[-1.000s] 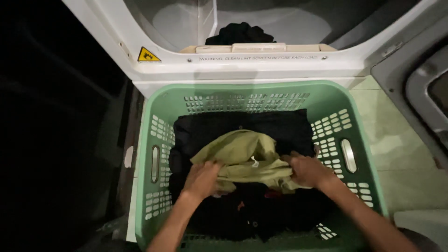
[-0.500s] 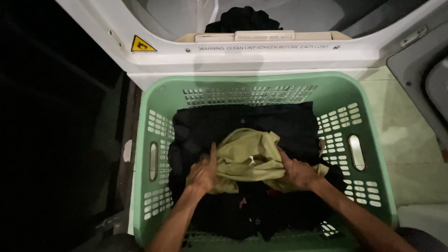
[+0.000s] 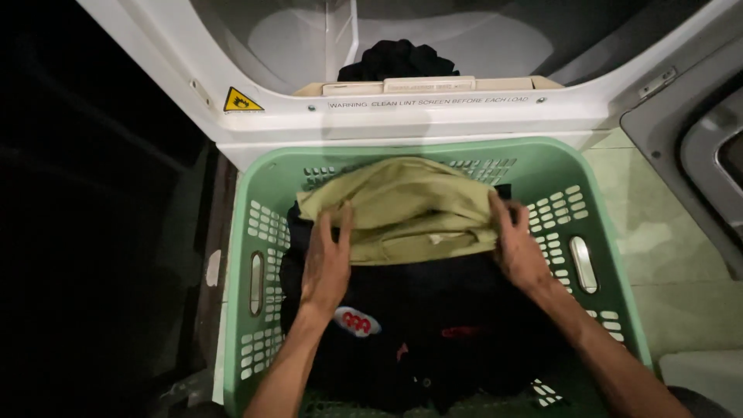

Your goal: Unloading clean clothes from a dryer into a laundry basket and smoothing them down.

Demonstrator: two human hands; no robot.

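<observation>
An olive-green garment [image 3: 406, 207] is lifted over the far half of a mint-green plastic laundry basket [image 3: 596, 224]. My left hand [image 3: 326, 262] grips its left edge and my right hand [image 3: 517, 248] grips its right edge. Beneath it the basket is filled with dark clothes [image 3: 433, 325], one bearing a small white and red patch [image 3: 357, 323]. Just beyond the basket gapes the open white dryer [image 3: 402, 116], with a dark garment [image 3: 396, 60] lying inside its drum.
The dryer's open door [image 3: 704, 155] juts out at the right over a pale tiled floor [image 3: 665, 255]. A yellow warning sticker [image 3: 242, 101] marks the dryer's front rim. Everything left of the basket is dark.
Both hands have raised the olive garment out of the dark clothes and carried it toward the basket's far rim, nearer the dryer. The view has tilted closer.
</observation>
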